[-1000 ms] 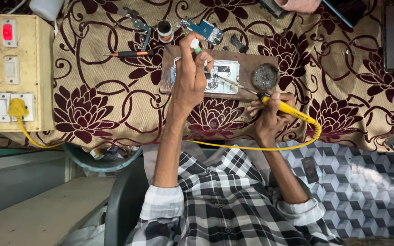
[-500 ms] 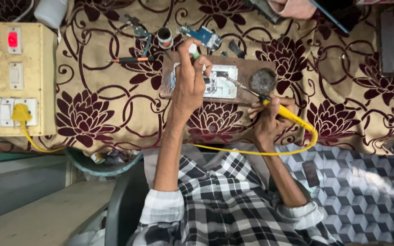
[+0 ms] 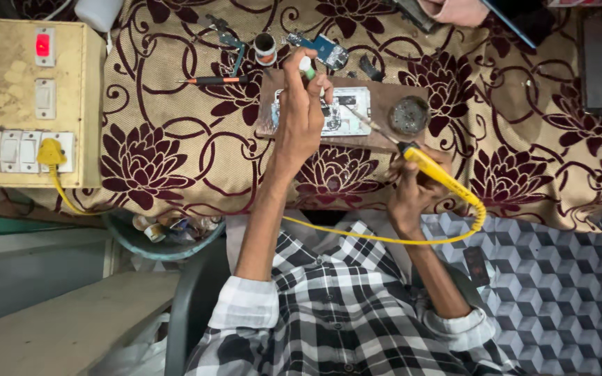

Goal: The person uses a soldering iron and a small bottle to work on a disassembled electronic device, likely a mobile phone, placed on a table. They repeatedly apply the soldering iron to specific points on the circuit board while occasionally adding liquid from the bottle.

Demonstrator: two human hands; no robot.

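- The cloth [image 3: 175,139] on the bench was tan, with dark maroon flowers and curling vines.
- The soldering iron [image 3: 430,167] had a bright yellow handle and a yellow cord [image 3: 384,240].
- The shirt [image 3: 343,313] was checked in black, grey and white, with white cuffs.
- The switchboard [image 3: 29,97] was cream-yellow, with white switches, one glowing red indicator [image 3: 42,44] and a yellow plug [image 3: 50,152].
- The floor mat [image 3: 566,292] carried a grey-and-white cube pattern.
- The wooden board [image 3: 384,104] was brown.
- The round tin [image 3: 410,115] looked dark grey.
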